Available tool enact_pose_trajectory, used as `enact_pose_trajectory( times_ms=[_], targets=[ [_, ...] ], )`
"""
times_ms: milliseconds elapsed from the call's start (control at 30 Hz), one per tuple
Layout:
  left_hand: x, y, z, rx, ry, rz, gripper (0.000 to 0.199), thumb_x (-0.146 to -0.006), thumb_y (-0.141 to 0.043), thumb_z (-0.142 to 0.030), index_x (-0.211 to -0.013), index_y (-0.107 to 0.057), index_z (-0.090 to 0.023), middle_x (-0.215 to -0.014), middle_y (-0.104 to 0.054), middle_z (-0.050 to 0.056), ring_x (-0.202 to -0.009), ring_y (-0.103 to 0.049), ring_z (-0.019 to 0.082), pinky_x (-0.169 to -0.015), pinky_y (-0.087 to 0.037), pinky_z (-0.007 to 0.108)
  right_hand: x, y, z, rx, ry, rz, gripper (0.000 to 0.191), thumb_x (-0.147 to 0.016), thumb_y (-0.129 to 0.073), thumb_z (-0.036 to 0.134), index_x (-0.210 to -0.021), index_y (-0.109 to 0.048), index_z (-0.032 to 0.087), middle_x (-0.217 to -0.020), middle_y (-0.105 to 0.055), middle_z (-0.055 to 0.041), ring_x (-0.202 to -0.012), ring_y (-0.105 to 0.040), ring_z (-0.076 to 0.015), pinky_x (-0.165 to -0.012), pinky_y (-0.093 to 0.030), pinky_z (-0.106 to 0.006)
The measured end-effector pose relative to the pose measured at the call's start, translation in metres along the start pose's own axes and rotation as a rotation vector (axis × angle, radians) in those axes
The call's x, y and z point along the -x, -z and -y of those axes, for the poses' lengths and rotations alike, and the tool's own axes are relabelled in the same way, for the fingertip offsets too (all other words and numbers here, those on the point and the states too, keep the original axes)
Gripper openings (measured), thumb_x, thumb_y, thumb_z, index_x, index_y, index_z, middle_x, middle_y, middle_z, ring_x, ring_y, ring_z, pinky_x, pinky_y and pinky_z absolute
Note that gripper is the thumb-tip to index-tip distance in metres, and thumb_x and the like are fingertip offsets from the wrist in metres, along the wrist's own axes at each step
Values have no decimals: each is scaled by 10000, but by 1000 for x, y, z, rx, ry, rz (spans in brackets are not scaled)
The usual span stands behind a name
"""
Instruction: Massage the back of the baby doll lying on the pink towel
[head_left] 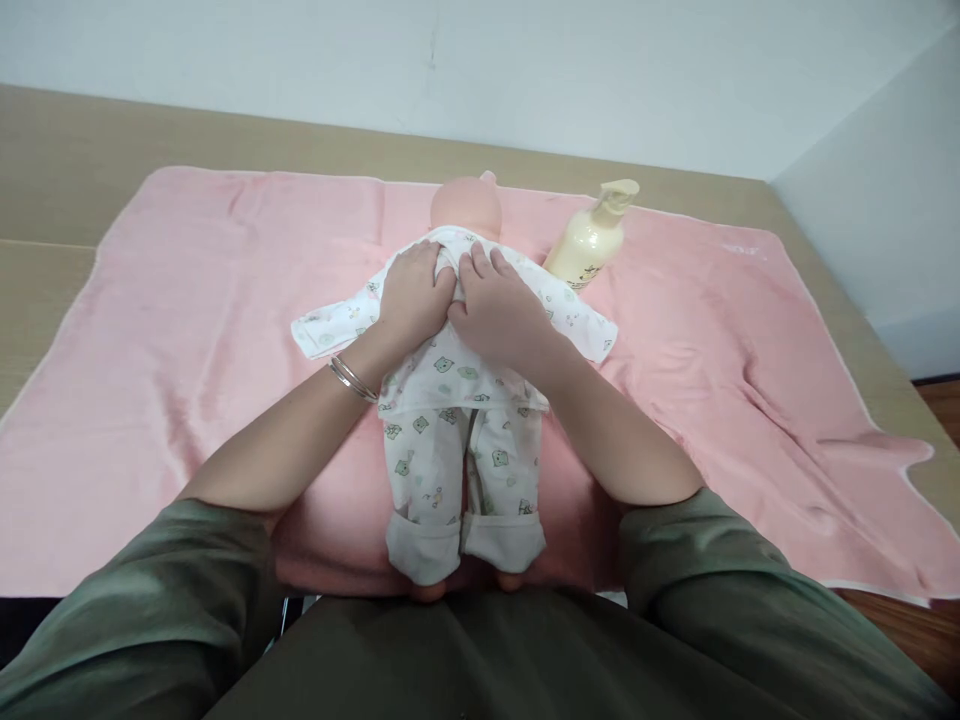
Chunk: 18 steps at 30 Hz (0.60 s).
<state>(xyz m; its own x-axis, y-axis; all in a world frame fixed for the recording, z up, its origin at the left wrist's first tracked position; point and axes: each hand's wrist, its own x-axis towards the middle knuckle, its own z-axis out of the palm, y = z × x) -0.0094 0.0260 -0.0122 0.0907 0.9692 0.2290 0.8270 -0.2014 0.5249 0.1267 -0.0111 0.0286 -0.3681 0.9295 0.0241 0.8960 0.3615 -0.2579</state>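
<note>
A baby doll lies stretched out with its feet toward me; its bald head is at the far end and no face shows. It wears a white printed top and matching trousers with turned-up cuffs. My left hand rests flat on the upper left part of the top, with bracelets at the wrist. On the upper right part lies my right hand, fingers extended. The thumbs nearly meet over the middle. Neither hand grips anything. The doll's hands are hidden by the sleeves.
A pink blanket with some wrinkles is spread under the doll on a wooden table. Close to the doll's right-side sleeve, a pale yellow pump bottle leans on the blanket. A white wall stands behind the table.
</note>
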Motion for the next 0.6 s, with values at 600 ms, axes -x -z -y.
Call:
enact_pose_trajectory(
  times_ms=[600],
  targets=[
    [9,-10,-1,-76,-104,-29,588,-1009,-283,-306,-1495,-522,-76,-1560,-567,226,-1523,-483,353,-1333,-329,558,-32,-6,-28,-139,-157,-29,767,-983,-381,300,-1661,-238,-30,-1772,-230,-215,-1683,-167,-343,-1379,-125,-612]
  ],
)
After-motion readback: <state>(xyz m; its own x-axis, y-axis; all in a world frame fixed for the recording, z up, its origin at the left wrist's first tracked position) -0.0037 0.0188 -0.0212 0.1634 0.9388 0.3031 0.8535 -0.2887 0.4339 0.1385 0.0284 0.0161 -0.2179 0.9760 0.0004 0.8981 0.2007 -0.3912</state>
